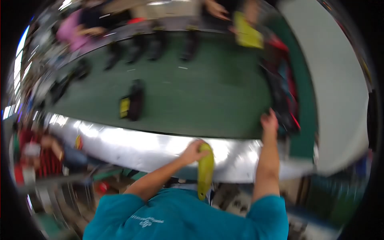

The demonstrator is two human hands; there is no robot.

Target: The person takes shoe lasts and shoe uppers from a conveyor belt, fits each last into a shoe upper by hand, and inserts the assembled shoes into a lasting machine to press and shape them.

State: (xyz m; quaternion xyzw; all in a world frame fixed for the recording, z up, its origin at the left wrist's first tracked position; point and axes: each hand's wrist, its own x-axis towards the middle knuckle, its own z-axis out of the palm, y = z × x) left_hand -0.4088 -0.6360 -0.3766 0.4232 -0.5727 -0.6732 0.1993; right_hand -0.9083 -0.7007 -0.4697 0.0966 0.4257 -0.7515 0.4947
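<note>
My left hand (195, 152) is closed round the upper end of a long yellow-green object (205, 172), which hangs over the metal edge in front of my teal shirt. Its exact kind is blurred. Out to the right, my right hand (269, 120) reaches over the green surface (208, 100), beside a pile of dark and red items (282, 96). The fingers there are smeared, and I cannot make out whether they grip anything.
Dark shoe-like items (156, 46) line the far side of the green surface. Another dark item (137, 100) with a yellow piece lies nearer. A shiny metal ledge (120, 140) runs along my side. Across stand people, one holding a yellow-green sheet (247, 32); another person (44, 152) is at left.
</note>
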